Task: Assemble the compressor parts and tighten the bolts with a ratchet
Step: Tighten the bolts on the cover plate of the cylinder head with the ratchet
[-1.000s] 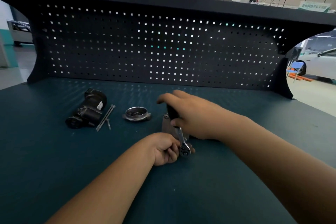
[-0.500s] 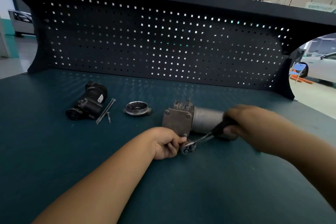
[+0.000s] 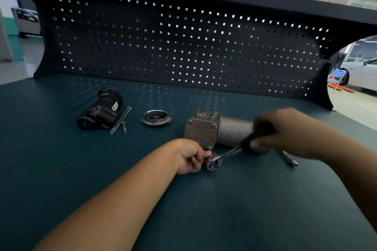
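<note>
Steel on steel is the worry, head view. Head of the ratchet (image 3: 228, 154) sits low at the near bottom corner of the compressor body (image 3: 201, 132); whether the socket is square on the bolt cannot be told. If it sits cocked, a pull on the handle likely rounds the bolt head, or slips off into the left hand (image 3: 190, 158). Compressor body lies loose on the bench (image 3: 61, 169), unclamped; a hard swing may roll or skid it.

Hands: left hand has fingers curled, pinching at the ratchet head, touching the body's lower corner. The right hand (image 3: 289, 131) is blurred, closed round the black handle, right of the end plate and in front of the cylinder. Well apart to the left lie the black part (image 3: 100, 113), long bolts (image 3: 120, 121) and ring flange (image 3: 156, 118), not yet fitted.
</note>
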Demonstrator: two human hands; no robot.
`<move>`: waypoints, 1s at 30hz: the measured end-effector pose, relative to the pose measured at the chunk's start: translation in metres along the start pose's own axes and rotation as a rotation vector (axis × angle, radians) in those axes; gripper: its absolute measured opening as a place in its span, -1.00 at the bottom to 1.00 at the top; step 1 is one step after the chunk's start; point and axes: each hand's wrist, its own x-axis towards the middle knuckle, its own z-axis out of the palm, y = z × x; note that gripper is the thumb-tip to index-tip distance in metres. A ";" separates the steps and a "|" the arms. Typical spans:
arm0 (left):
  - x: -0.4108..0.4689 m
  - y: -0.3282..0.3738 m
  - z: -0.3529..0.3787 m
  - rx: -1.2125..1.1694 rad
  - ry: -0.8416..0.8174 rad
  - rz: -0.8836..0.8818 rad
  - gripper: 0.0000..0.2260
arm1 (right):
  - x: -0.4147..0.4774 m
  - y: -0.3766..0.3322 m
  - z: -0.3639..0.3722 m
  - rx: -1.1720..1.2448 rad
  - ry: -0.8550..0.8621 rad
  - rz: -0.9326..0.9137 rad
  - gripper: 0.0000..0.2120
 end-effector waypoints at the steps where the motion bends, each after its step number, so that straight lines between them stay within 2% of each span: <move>1: 0.000 0.000 0.000 -0.002 0.001 0.001 -0.81 | 0.005 -0.013 -0.005 0.058 0.061 -0.057 -0.79; 4: 0.001 -0.001 0.000 0.001 -0.011 0.006 -0.75 | 0.024 -0.060 -0.001 0.129 0.154 -0.265 -0.78; 7: -0.006 -0.002 0.002 -0.009 0.006 0.086 -0.41 | 0.046 -0.101 0.020 0.085 0.133 -0.350 -0.74; 9: -0.008 -0.003 0.002 -0.006 0.039 0.113 -0.35 | 0.056 -0.109 0.028 0.089 0.128 -0.361 -0.74; 13: -0.001 -0.001 -0.001 0.009 0.014 0.040 -0.69 | 0.050 -0.077 0.022 0.293 0.253 -0.268 -0.81; 15: 0.000 0.000 -0.003 -0.009 0.024 0.013 -0.80 | 0.033 -0.050 0.021 0.383 0.343 -0.172 -0.84; 17: -0.001 0.001 -0.004 -0.026 0.016 0.002 -0.85 | 0.013 -0.022 0.023 0.400 0.391 -0.056 -0.78; 19: -0.001 0.001 -0.007 -0.030 0.011 -0.010 -0.81 | -0.008 0.002 0.028 0.324 0.341 0.041 -0.77; 23: -0.002 0.002 -0.009 -0.022 -0.013 -0.033 -0.80 | -0.034 0.026 0.054 0.149 0.040 0.172 -0.73; 25: -0.002 0.001 -0.008 -0.010 -0.037 -0.042 -0.80 | -0.040 0.027 0.072 0.088 -0.055 0.186 -0.74; 30: 0.001 -0.002 -0.006 0.008 -0.049 -0.006 -0.79 | -0.039 0.027 0.078 0.098 -0.091 0.186 -0.78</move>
